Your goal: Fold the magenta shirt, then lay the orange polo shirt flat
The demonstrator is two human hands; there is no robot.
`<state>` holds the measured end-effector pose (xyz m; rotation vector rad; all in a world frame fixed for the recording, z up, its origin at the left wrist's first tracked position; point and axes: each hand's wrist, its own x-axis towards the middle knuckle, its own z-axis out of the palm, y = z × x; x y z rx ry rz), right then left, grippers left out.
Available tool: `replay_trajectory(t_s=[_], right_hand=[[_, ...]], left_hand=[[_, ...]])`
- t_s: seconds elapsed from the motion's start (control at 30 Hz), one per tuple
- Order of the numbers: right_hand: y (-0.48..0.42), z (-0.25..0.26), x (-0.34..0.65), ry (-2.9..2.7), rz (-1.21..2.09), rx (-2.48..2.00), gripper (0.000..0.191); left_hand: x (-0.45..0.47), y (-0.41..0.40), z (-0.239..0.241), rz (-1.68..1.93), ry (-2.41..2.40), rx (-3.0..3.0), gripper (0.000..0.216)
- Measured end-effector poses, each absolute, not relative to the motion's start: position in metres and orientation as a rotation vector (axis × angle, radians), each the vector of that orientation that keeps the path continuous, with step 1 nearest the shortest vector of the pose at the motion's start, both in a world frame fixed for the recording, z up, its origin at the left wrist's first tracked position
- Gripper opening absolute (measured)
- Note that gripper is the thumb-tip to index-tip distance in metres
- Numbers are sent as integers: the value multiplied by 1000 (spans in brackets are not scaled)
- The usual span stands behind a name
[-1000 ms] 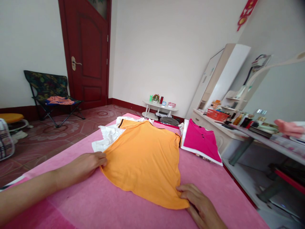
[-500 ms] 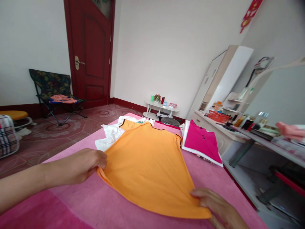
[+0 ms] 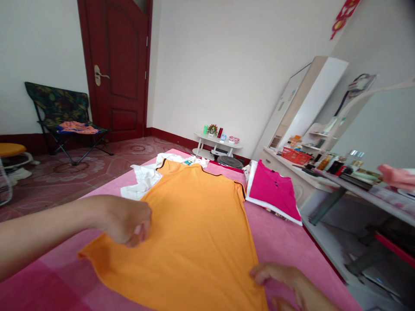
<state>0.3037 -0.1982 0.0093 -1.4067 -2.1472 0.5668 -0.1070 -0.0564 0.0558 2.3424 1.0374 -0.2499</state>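
Note:
An orange shirt [image 3: 191, 224] lies spread flat, hem toward me, on the pink bed cover [image 3: 285, 242]. My left hand [image 3: 128, 220] hovers over the shirt's left side with its fingers curled in; no cloth shows between them. The hem's left corner lies flat beyond that hand. My right hand [image 3: 287, 280] is low at the right, its fingertips pinching the shirt's right hem edge. A white garment [image 3: 142, 179] sticks out from under the shirt's far left shoulder.
A folded magenta shirt [image 3: 272, 190] lies at the bed's right edge. Beside the bed stands a white dresser [image 3: 301, 181] with a red basket [image 3: 295, 155] and bottles. Across the floor are a folding chair [image 3: 61, 112], a red door [image 3: 113, 65] and a low white table [image 3: 217, 144].
The orange shirt has been drawn toward me and spread wider. My left hand has let go of its side edge and now hovers over the cloth. My right hand stays at the hem.

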Motion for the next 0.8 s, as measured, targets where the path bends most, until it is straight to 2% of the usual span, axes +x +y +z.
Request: replay_trajectory(t_s=[0.07,0.17,0.3,0.43,0.5,0.67,0.8], right_hand=[[-173,11,300,-2066,533,-1486,22],[-117,8,282,-2005,590,-1550,25],[-46,-5,247,-1984,479,-1613,42],[-1,-24,239,-2195,390,-1530,59],[19,-34,253,-2252,304,-1655,63],[71,-41,283,-1859,-103,-2382,57],[101,-33,264,-1840,-117,-2489,51]], left_hand=[[-71,-37,57,-177,885,2444,27],[-17,-3,36,126,911,2651,38],[28,37,-14,354,1229,2698,60],[37,60,-50,451,1445,2583,71],[36,64,-55,436,1464,2567,73],[37,61,-50,369,1485,2555,71],[38,62,-51,376,1495,2546,72]])
